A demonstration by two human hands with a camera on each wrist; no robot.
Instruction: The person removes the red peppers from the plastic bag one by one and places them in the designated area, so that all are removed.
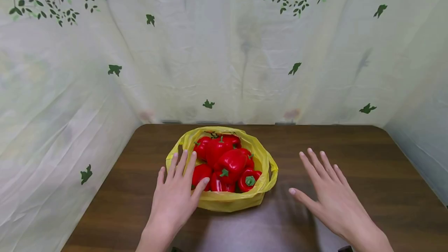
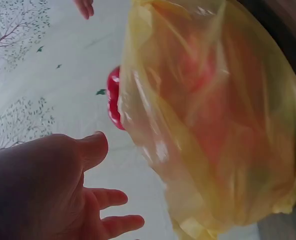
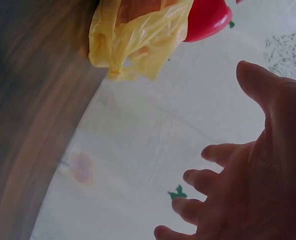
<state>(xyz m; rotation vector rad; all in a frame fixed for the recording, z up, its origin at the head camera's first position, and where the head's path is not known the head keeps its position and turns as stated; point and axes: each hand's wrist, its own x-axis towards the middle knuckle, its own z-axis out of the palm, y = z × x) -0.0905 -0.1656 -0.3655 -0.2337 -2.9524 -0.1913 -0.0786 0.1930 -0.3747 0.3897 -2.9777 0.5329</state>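
Yellow thin plastic bag (image 1: 231, 204) with looped handles sits on the brown wood-grain table (image 1: 350, 143), its mouth spread into a wide, crinkled ring; it is translucent, so a reddish glow shows through its wall in the left wrist view; inside it lie glossy red bell peppers (image 1: 232, 161), plump and lobed, with short green stems, heaped up to the bag's rim. The left hand (image 1: 175, 193) hovers at the bag's near left side, its fingers straight and spread, gripping nothing, its thumb apart from the plastic; the right hand (image 1: 332, 197) hangs well apart, to the bag's right, fingers extended and fanned, likewise holding nothing; behind the bag hangs a pale leaf-printed curtain (image 1: 245, 77).
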